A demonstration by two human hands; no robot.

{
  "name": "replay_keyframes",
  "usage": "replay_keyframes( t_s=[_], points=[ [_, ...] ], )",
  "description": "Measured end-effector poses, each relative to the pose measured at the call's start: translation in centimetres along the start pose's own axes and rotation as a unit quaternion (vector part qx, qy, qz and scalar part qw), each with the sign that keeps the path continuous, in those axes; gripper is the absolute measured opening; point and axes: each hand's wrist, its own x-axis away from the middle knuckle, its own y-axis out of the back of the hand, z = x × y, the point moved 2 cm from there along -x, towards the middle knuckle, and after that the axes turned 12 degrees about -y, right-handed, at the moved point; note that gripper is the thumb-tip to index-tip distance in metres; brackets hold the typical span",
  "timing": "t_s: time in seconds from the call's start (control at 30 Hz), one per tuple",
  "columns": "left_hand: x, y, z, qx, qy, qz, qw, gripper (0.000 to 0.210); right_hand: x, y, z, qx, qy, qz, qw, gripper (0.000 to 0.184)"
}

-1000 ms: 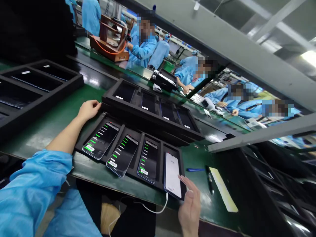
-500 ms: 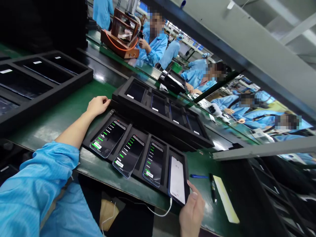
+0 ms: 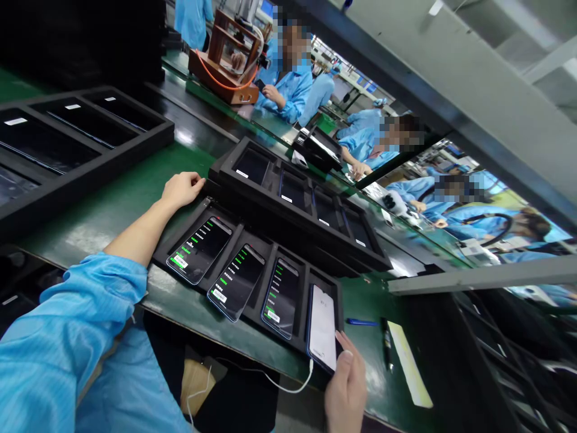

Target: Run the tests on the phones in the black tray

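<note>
A black foam tray (image 3: 246, 231) lies at the near edge of the green bench with several phones in its slots. Three phones (image 3: 238, 280) show dark screens with green lines. The rightmost phone (image 3: 323, 328) has a white screen and a white cable (image 3: 288, 388) plugged into its near end. My right hand (image 3: 346, 390) grips this phone's lower right corner, thumb against its edge. My left hand (image 3: 181, 189) rests with curled fingers on the tray's far left corner, beside a second tray (image 3: 270, 201) of dark phones.
A long black tray (image 3: 90, 165) of dark phones lies at the left. A blue pen (image 3: 362, 322), a black pen (image 3: 387, 344) and a pale strip (image 3: 408, 364) lie right of the near tray. People in blue coats sit across the line. A grey frame bar (image 3: 478, 273) crosses at right.
My right hand has gone from hovering at the white-screen phone's right edge to gripping its lower corner. The view has shifted slightly; my left hand stays on the tray corner.
</note>
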Motion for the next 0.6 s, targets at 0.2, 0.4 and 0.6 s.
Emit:
replay_keyframes(
  t_s=[0.2, 0.4, 0.6],
  points=[
    [0.02, -0.02, 0.10, -0.003, -0.002, 0.000, 1.000, 0.036, 0.26, -0.01, 0.07, 0.010, 0.012, 0.006, 1.000, 0.076],
    [-0.06, -0.19, 0.31, -0.005, -0.011, -0.008, 1.000, 0.036, 0.77, -0.17, 0.42, 0.021, 0.021, 0.009, 1.000, 0.074],
    [-0.14, -0.28, 0.49, -0.001, -0.013, -0.011, 1.000, 0.035, 0.64, -0.12, 0.38, 0.006, 0.012, 0.014, 1.000, 0.077]
  ],
)
